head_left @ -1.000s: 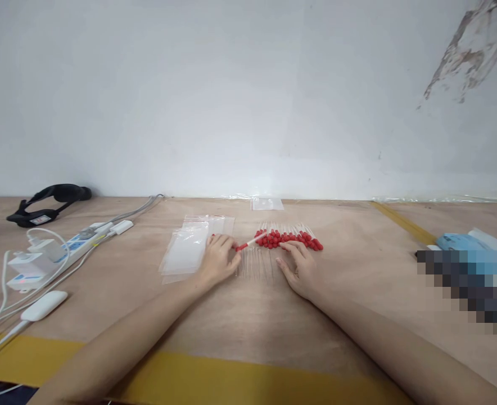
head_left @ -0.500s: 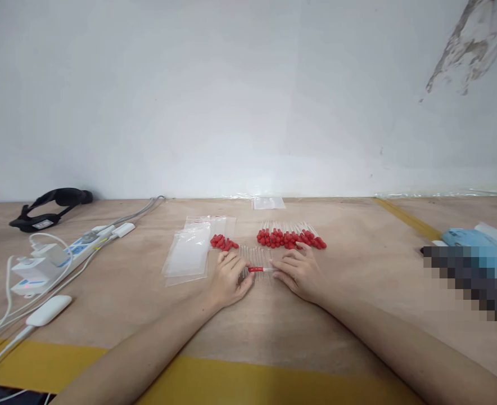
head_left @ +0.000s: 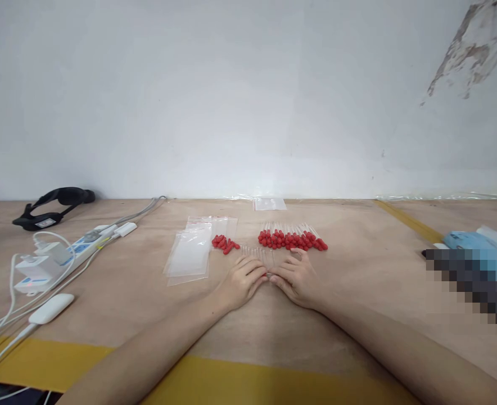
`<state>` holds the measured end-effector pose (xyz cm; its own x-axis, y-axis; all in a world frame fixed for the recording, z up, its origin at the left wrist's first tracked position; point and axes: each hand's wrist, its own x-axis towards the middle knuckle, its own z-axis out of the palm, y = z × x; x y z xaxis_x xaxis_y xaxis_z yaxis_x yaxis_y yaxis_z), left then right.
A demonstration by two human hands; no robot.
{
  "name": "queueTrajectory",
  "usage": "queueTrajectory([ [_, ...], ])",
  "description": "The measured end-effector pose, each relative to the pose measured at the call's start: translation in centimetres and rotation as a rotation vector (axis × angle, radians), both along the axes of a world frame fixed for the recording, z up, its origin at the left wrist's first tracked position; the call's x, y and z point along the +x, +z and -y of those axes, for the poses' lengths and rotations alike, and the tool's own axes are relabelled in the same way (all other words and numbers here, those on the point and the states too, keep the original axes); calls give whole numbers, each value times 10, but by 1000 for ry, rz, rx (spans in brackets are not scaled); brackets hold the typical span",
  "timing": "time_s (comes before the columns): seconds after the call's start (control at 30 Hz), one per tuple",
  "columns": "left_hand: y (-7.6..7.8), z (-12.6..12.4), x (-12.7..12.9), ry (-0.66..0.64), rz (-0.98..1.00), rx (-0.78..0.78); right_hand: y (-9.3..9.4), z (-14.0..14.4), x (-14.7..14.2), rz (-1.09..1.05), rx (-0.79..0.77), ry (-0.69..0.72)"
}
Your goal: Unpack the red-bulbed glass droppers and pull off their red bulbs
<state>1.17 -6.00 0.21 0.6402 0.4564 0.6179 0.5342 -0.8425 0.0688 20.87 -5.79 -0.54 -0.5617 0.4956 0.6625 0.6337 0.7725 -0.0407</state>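
Note:
My left hand is closed around a red rubber bulb, of which only a sliver shows past the fingertips. My right hand pinches a thin glass dropper tube, mostly covered by its fingers. The two hands nearly touch, bulb and tube meeting between them. Just beyond the hands lies a row of bare glass tubes, partly hidden. A small heap of loose red bulbs sits to their left. Farther right, droppers with red bulbs fitted lie side by side, bulbs toward me.
Clear zip bags lie left of the loose bulbs, and another small bag is by the wall. At left are a power strip with cables and a black strap-like object. A blue packet lies at right.
My left hand has moved right, closing the gap to my right hand. The red bulb, plainly visible before, is now nearly all covered by the fingers.

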Motion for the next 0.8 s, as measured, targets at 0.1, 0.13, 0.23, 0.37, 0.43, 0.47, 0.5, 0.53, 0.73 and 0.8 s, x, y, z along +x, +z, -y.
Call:
queueTrajectory([
  [0.1,2,0,0,7,-37,33,0,-1,0,-20,36,7],
  [0.13,3,0,0,15,-55,36,0,-1,0,-27,46,14],
  [0.23,4,0,0,34,-91,39,-2,-3,0,-49,82,39],
  [0.37,3,-1,-1,53,-114,19,-2,-3,2,-51,159,57],
  [0.43,3,-1,-1,57,-129,1,-1,-2,4,-42,195,64],
  [0.47,3,0,-1,56,-134,-6,0,-2,4,-37,211,68],
  [0.5,3,0,-1,53,-137,-12,0,-1,4,-33,227,73],
  [0.53,3,0,-1,49,-139,-18,0,-1,5,-30,243,79],
  [0.73,0,-3,-11,29,-84,-39,-2,-9,21,-37,258,159],
  [0.8,1,-6,-24,81,-13,-38,-3,-14,31,-111,226,145],
])
